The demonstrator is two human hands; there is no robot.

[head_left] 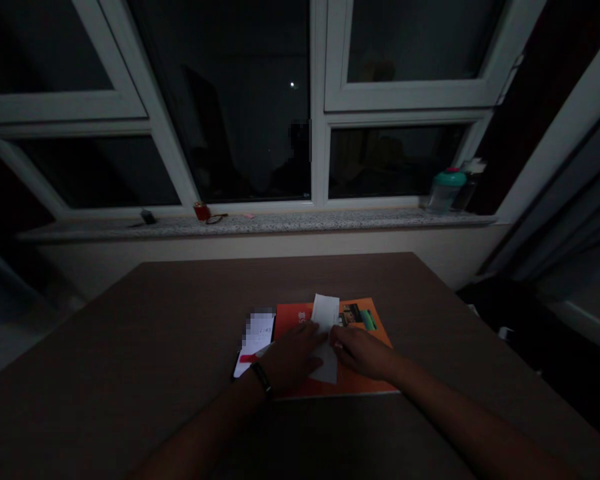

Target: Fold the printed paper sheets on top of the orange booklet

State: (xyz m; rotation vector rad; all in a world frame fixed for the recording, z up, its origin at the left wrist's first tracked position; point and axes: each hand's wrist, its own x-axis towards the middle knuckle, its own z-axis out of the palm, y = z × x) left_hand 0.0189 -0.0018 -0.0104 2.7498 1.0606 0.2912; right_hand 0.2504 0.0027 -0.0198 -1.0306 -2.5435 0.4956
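Note:
A narrow white sheet of paper lies upright across an orange-red book on the table. My left hand rests flat on the paper, fingers stretched out and holding nothing. At the paper's right edge, my right hand is closed, with its curled fingers pinching that edge; the fingertips are partly hidden. Left of the book lies a phone with a lit screen, partly pixelated. A slim object with a pink end sits across the phone beside my left wrist, mostly covered by the hand.
The brown table reaches to the wall under a window. Along the granite sill stand a small red jar, a dark little object and a clear bottle with a teal lid. A curtain hangs at the right. The room is dim.

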